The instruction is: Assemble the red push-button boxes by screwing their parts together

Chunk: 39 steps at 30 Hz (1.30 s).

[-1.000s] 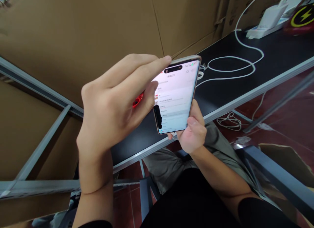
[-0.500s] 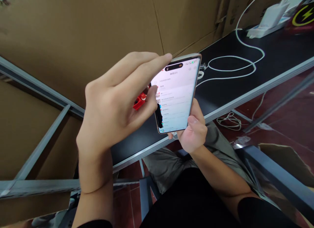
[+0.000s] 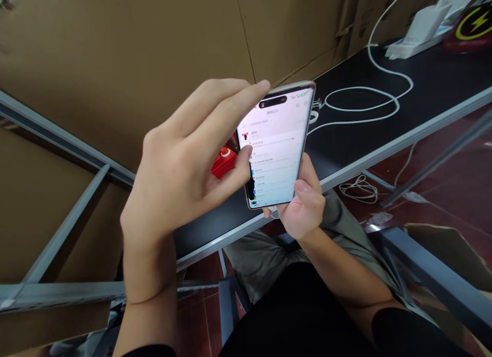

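Observation:
A lit smartphone [image 3: 274, 157] showing a list of rows is tilted upright above the black tabletop. My right hand [image 3: 303, 200] grips its lower right edge, thumb along the side; the other fingers are mostly hidden behind it. My left hand [image 3: 184, 146] reaches over the phone's left side from the front, holding nothing. Its fingers stretch towards the phone's top left corner, and the thumb tip is at the left part of the screen. Whether the thumb touches the glass I cannot tell. Partly hidden behind this hand is a red object [image 3: 223, 162] with a white mark.
A white cable [image 3: 384, 90] loops over the black tabletop [image 3: 430, 85]. A white charger [image 3: 427, 24] sits on a power strip [image 3: 405, 50] at the far right, beside a dark red item [image 3: 474, 28] with a yellow lightning sign. Cardboard [image 3: 154, 34] walls the back. Another cable [image 3: 359, 189] lies coiled below.
My left thumb has moved slightly down and to the right on the screen side. The rows on the screen have changed. My right hand keeps its hold on the phone.

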Tool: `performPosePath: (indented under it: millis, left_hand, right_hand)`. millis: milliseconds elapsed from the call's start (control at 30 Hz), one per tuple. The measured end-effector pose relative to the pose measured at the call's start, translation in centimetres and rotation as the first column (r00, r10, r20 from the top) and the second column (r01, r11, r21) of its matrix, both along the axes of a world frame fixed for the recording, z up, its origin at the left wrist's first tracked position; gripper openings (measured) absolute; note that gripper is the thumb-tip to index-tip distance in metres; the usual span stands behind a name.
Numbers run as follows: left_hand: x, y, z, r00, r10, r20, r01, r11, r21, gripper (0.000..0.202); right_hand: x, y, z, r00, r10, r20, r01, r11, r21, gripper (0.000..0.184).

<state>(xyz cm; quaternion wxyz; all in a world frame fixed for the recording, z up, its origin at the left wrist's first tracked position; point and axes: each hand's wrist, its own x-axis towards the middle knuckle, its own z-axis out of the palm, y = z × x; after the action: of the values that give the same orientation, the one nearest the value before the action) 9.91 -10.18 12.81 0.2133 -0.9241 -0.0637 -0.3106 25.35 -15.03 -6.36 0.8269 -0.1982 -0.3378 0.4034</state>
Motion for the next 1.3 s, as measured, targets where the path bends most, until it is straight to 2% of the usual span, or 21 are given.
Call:
performPosePath:
  millis: [100,233,400,600,833,1000,1167,1300]
  left_hand:
    - [0.3,-0.2,0.1,0.997,-0.070,0.024,0.070,0.998,0.003,0.048]
    - [0.3,-0.5,0.2,0.999,-0.032,0.003,0.032,0.999,0.003,0.045]
    - [0.2,0.1,0.2,0.999,-0.040,-0.022,0.041,0.998,0.045,0.048]
    - [-0.1,0.0,0.5,0.994,0.025,-0.103,-0.024,1.000,0.013,0.058]
    - [-0.5,0.2,0.8,0.991,-0.017,-0.130,0.014,1.000,-0.020,0.079]
    - [-0.5,0.3,0.9,0.991,0.004,-0.131,-0.006,1.000,-0.016,0.070]
    - [-0.5,1.0,0.9,0.989,-0.033,-0.144,0.034,0.999,0.003,0.063]
    - [-0.4,1.3,0.8,0.989,-0.049,-0.140,0.052,0.999,0.016,0.060]
  right_hand:
    - [0.0,-0.1,0.0,1.000,0.003,0.027,-0.002,1.000,-0.017,0.062]
    - [0.1,-0.1,-0.2,1.000,-0.019,0.025,0.020,0.999,-0.046,0.065]
    - [0.4,0.1,-0.7,0.999,-0.017,0.045,0.019,0.999,-0.032,0.063]
    - [0.2,0.1,-0.6,1.000,0.014,-0.022,-0.014,1.000,-0.008,0.064]
    - [0.0,0.1,-0.2,1.000,0.001,-0.025,-0.001,1.000,-0.028,0.063]
    - [0.0,0.1,-0.3,1.000,0.006,-0.030,-0.006,1.000,-0.016,0.063]
    - [0.2,0.3,-0.8,1.000,0.006,-0.018,-0.006,1.000,0.000,0.062]
    - [0.5,0.3,-1.1,0.999,0.009,0.040,-0.008,0.999,-0.033,0.069]
